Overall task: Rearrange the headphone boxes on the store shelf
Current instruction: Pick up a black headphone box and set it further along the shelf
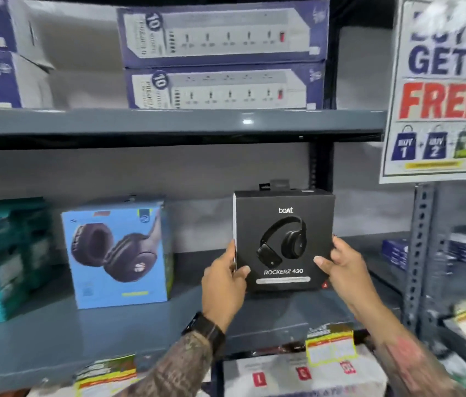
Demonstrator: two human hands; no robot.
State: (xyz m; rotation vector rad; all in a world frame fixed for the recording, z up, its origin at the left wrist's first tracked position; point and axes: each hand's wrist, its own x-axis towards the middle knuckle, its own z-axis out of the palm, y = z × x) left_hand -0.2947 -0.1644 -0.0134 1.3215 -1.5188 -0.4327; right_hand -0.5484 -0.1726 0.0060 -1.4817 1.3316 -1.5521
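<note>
A black headphone box [283,239], printed with black headphones and white lettering, stands upright at the right of the grey middle shelf [117,333]. My left hand [223,279] grips its lower left edge. My right hand [343,265] grips its lower right edge, thumb on the front face. To the left stands a light blue headphone box [117,253] with dark headphones pictured. Further left, a teal box [0,262] sits at the frame's edge. Whether the black box rests on the shelf or is just lifted I cannot tell.
The shelf above carries two stacked blue-and-white power strip boxes [220,58] and white-blue boxes [0,50] at left. A promotional poster [440,87] hangs on the right upright. Yellow price tags [332,346] hang off the shelf's front edge. A neighbouring rack at right holds small dark blue boxes [395,252].
</note>
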